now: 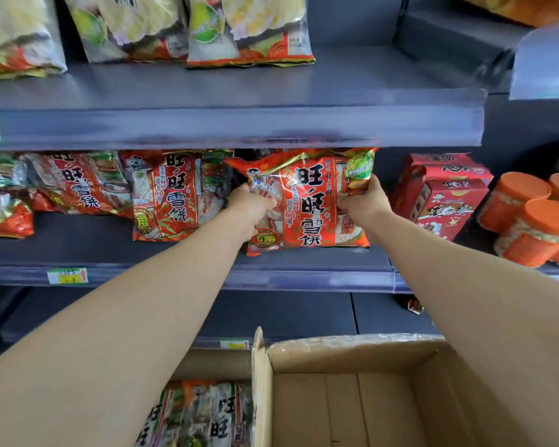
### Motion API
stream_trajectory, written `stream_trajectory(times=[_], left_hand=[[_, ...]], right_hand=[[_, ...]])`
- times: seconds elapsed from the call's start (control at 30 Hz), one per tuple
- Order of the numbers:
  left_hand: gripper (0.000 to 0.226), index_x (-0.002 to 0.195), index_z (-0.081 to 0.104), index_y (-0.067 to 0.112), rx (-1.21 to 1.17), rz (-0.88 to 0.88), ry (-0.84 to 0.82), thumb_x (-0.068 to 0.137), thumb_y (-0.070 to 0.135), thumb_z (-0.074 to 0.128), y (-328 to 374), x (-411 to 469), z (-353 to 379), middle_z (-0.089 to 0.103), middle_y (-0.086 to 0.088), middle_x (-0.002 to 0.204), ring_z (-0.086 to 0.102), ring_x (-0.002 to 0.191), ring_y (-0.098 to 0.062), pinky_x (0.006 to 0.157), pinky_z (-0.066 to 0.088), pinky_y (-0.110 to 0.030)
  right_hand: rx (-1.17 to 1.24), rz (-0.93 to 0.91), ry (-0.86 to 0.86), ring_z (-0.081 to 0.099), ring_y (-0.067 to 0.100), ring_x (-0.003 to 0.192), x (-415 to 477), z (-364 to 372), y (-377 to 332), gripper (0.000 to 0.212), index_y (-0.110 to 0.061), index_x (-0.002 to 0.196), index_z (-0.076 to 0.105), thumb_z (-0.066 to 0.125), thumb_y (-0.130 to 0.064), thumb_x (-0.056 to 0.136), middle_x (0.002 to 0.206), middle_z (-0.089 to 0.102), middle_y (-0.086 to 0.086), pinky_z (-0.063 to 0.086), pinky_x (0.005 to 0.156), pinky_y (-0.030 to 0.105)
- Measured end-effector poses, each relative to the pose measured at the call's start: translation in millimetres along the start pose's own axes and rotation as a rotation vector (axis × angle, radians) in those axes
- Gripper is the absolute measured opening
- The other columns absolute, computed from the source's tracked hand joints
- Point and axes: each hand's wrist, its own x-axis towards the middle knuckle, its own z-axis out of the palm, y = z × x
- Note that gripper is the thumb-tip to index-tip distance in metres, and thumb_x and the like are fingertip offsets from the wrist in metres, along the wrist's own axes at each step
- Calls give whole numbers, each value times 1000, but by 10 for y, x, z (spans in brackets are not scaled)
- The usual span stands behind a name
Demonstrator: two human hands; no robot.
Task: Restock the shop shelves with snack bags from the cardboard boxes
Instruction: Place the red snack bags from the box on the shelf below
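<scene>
A red snack bag with black characters stands upright on the middle shelf, its bottom edge on the shelf surface. My left hand grips its left side and my right hand grips its right side. To its left stand more red snack bags of the same kind. Below, an open cardboard box shows a bare bottom, and a second box to its left holds more snack bags.
The upper shelf carries yellow and green snack bags. Red cartons and orange-lidded jars sit to the right on the middle shelf. A dark lower shelf runs behind the boxes.
</scene>
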Motion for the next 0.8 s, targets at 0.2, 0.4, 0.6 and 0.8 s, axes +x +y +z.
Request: stream_trajectory(times=[0.2, 0.4, 0.6, 0.8], left_hand=[[52, 138, 39, 14, 29, 1, 16, 92, 13, 61, 43, 413, -53, 52, -1, 100, 52, 73, -13, 72, 46, -33], [35, 125, 48, 13, 71, 7, 12, 92, 14, 60, 69, 682, -74, 58, -8, 117, 57, 86, -19, 75, 47, -34], [44, 134, 44, 16, 91, 54, 1, 93, 10, 58, 118, 836, -84, 53, -3, 114, 55, 93, -18, 56, 42, -24], [41, 129, 49, 15, 82, 73, -1, 90, 9, 61, 96, 900, -86, 56, -4, 108, 60, 100, -22, 60, 44, -26]], right_hand=[[-56, 38, 39, 53, 32, 118, 251, 274, -87, 82, -30, 141, 31, 68, -28, 68, 121, 62, 2, 43, 103, 48], [-83, 64, 66, 50, 34, 120, 395, 414, -102, 80, -29, 146, 22, 62, -22, 77, 128, 57, 5, 42, 104, 48], [-48, 33, 45, 56, 26, 116, 437, 472, -150, 74, -26, 147, 23, 59, -13, 85, 130, 56, 3, 47, 99, 38], [27, -3, 48, 57, 17, 104, 386, 470, -144, 63, -23, 141, 33, 61, -10, 86, 122, 58, 0, 44, 83, 25]])
